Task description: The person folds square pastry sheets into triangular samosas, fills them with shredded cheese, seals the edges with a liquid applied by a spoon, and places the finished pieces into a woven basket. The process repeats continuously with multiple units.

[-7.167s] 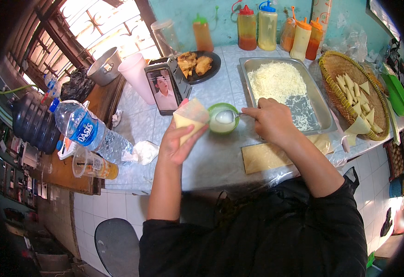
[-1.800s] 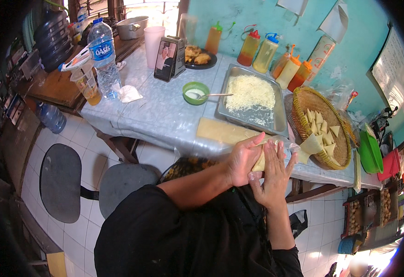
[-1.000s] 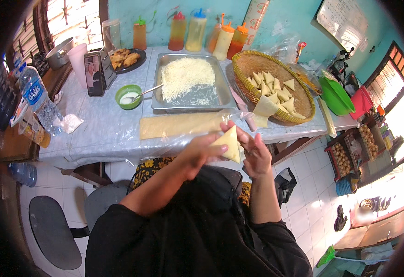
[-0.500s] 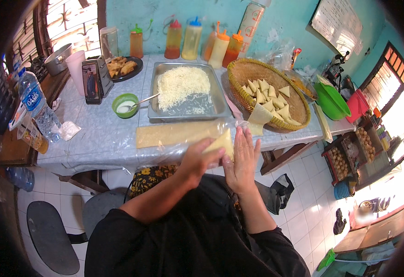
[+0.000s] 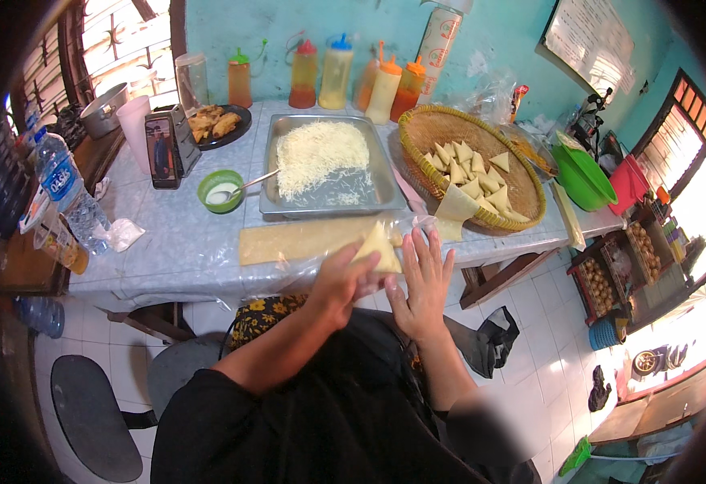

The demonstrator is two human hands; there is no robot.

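A folded pastry triangle (image 5: 379, 250) is held up over the table's front edge by my left hand (image 5: 339, 281). Beside it my right hand (image 5: 419, 282) has its fingers stretched and apart, with nothing gripped in it. Behind my hands, a long strip of pastry wrapper (image 5: 304, 239) lies on clear plastic. Beyond that stands a metal tray (image 5: 330, 211) with white shredded filling (image 5: 320, 153). Several finished triangles (image 5: 472, 173) lie in a round woven basket (image 5: 530, 194) to the right, and a loose wrapper sheet (image 5: 454, 211) hangs over its near rim.
A green bowl (image 5: 221, 205) of white paste with a spoon stands left of the tray. Further left are a propped phone (image 5: 162, 153), a pink cup (image 5: 134, 131) and a water bottle (image 5: 64, 179). Squeeze bottles (image 5: 304, 77) line the wall. A green basin (image 5: 587, 181) sits at the right.
My right hand's fingers have spread and moved slightly away from the pastry triangle. The triangle has shifted a little left, still in my left hand. The view has tilted slightly.
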